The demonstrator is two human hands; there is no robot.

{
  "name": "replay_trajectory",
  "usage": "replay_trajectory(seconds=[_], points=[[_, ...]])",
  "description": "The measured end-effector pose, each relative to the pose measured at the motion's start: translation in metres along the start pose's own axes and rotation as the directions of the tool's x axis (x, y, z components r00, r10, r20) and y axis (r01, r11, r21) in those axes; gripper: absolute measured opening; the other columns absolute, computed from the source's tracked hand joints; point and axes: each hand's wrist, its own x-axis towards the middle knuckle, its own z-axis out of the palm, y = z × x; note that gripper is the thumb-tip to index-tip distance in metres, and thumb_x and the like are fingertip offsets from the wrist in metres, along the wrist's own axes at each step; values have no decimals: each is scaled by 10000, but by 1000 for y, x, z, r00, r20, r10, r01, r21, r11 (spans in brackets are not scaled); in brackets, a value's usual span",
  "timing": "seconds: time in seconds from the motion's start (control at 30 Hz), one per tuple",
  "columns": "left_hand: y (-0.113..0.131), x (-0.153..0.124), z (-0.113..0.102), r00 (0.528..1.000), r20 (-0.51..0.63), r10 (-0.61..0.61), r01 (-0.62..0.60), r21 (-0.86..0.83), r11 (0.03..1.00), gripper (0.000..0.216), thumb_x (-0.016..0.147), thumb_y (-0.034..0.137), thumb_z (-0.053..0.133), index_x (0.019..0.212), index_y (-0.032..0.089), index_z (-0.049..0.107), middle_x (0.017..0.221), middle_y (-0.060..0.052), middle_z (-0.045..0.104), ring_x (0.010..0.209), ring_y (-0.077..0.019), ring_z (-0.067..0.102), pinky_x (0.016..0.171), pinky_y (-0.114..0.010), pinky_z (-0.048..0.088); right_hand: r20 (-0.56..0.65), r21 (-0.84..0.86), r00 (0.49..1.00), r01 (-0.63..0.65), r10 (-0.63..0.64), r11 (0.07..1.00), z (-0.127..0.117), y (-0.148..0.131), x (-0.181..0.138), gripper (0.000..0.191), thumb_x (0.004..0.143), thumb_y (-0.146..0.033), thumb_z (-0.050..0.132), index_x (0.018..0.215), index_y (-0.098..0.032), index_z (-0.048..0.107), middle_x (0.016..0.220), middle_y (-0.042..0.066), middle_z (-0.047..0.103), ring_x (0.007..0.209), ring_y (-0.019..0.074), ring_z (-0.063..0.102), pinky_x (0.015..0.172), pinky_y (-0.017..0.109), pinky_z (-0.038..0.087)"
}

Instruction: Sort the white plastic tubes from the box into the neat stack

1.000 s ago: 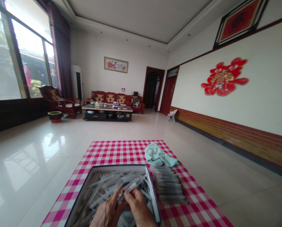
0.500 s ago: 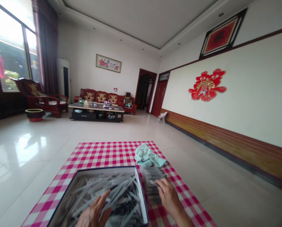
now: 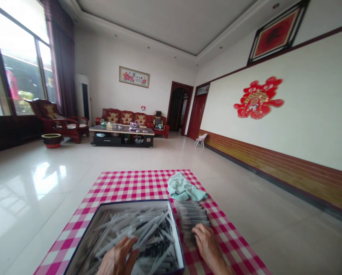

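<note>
A dark-rimmed box (image 3: pixel 177 229) full of thin clear plastic sticks (image 3: pixel 136 229) lies on a red and white checked cloth (image 3: pixel 130 185). My left hand (image 3: pixel 117 258) rests flat on the sticks inside the box, fingers stretched out. To the right of the box a neat row of the same sticks (image 3: pixel 191 215) lies on the cloth. My right hand (image 3: pixel 207 244) lies on the near end of that row, fingers bent down onto it. Whether those fingers grip a stick is hidden.
A crumpled pale green cloth (image 3: pixel 183 190) lies beyond the row. Glossy tiled floor surrounds the checked cloth. Far off stand a dark coffee table (image 3: pixel 122 134), red sofas (image 3: pixel 127 117) and an armchair (image 3: pixel 54 120). A wood-panelled wall runs along the right.
A second ago both hands were together in the box on a stick. My right hand then moved right to the row outside the box and now lies on its near end; the left stayed in the box.
</note>
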Motion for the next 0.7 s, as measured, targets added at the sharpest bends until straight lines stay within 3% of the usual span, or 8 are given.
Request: replay_trajectory(seconds=[0.1,0.2,0.3,0.4,0.47,0.57,0.7], points=[[2,3,-2,996,95,-4,5,-9,1000,241,944,368,389,940,245,596,780,-24,693,624,-141,686,542,-188,519,-18,24,1000,13,-13,1000,0,0,1,319,820,-57,405,882,-199,684,898,85,651,856,220,608,816,329,445],[6,6,-4,977,195,-89,87,19,996,218,932,267,402,820,251,589,724,16,661,615,-126,668,541,-183,486,-52,99,998,46,-41,994,-8,-11,8,296,841,-89,405,932,-197,666,933,90,640,880,216,608,823,320,449],[10,8,-7,956,247,-161,149,64,987,250,923,211,389,762,243,579,698,25,639,606,-121,650,546,-188,455,-52,182,994,105,-97,978,-21,-38,21,286,863,-107,385,939,-195,645,926,76,629,869,194,608,807,295,454],[12,10,-8,941,278,-195,177,89,980,265,920,196,382,748,229,581,701,17,635,610,-120,643,554,-193,433,32,223,981,179,-191,958,-27,-73,35,284,860,-101,397,974,-210,633,938,59,639,880,175,617,806,265,451],[14,11,-10,934,290,-210,190,96,977,269,918,188,380,748,224,585,703,12,637,616,-117,643,558,-190,421,159,146,966,183,-205,972,-24,-93,41,280,835,-83,435,982,-211,637,941,58,661,886,175,635,788,245,455],[16,12,-13,928,299,-224,203,102,974,271,915,177,382,746,220,589,704,8,641,631,-119,645,564,-189,413,325,-59,939,141,-114,988,-11,-114,47,298,797,-25,444,904,-182,673,896,101,704,831,214,677,714,258,473],[18,14,-14,921,302,-244,221,111,969,260,912,171,394,736,213,581,704,4,644,648,-130,649,574,-200,415,356,-173,934,99,-32,980,9,-128,53,376,740,69,416,838,-139,712,837,163,731,816,265,696,686,290,484]])
